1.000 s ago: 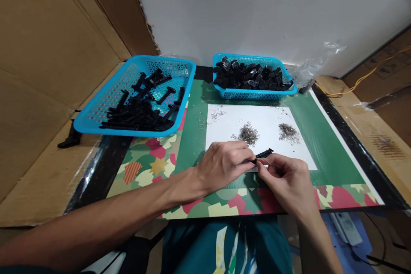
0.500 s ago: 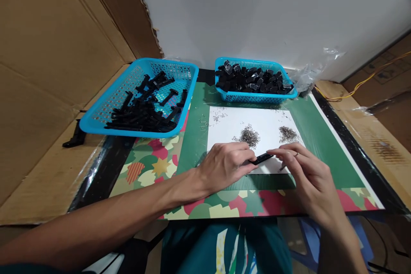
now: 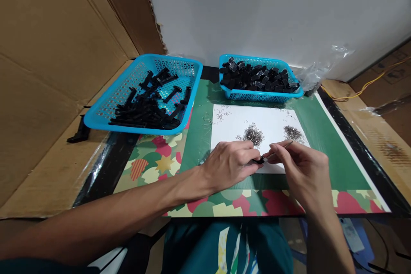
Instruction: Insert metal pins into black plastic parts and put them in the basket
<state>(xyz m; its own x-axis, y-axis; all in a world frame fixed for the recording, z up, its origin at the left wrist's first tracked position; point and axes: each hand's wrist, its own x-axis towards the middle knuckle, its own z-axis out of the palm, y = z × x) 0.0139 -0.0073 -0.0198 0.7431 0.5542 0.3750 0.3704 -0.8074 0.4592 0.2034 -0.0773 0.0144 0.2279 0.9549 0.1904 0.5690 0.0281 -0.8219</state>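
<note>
Left hand [image 3: 233,160] pinches black part [image 3: 259,161]; right hand [image 3: 303,162] pinches thin stick [image 3: 269,156]. Wires [image 3: 253,136] on white paper [image 3: 272,115], likely easier to see.

In the left hand [image 3: 233,162] sat the black piece [image 3: 260,161], mostly covered, one end peeking out, and there the thin tool [image 3: 270,157] slanted from the right hand [image 3: 302,167], tip right beside it!
</note>
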